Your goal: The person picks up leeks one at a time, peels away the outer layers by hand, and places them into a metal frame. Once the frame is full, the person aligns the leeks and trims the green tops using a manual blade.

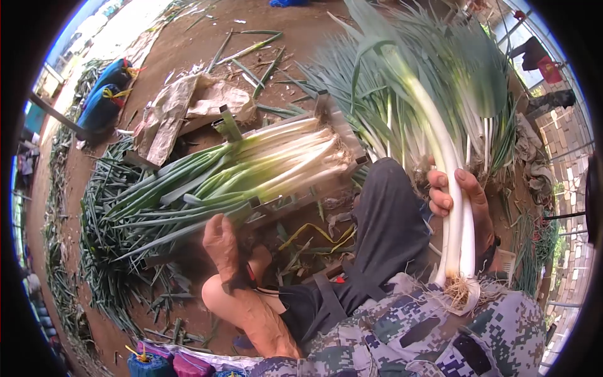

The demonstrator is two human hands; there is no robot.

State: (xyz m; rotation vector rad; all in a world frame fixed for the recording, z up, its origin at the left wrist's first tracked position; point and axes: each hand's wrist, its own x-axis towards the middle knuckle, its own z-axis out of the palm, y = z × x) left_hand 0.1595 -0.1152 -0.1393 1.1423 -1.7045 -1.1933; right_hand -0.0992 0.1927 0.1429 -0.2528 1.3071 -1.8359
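Observation:
My right hand [461,201] is wrapped round a few long green onions [445,151]. They stand nearly upright, leaves at the top, with their tangled roots [458,290] low down by the camouflage cloth on my body. My left hand [221,242] is raised beside the rack, its fingers curled together; I see nothing in them. Just past it, a pile of green onions [251,166] lies in a low rack with short metal posts [227,124]. Their white root ends point right and their leaves spill off to the left.
Behind my knee [389,188] stands a large mass of uncut green onions [402,94]. A crumpled sack [188,103] lies beyond the rack. Blue bundles [105,94] are at the left, and a yellow strap [320,229] lies on the ground. Loose leaves litter the dirt floor [188,44].

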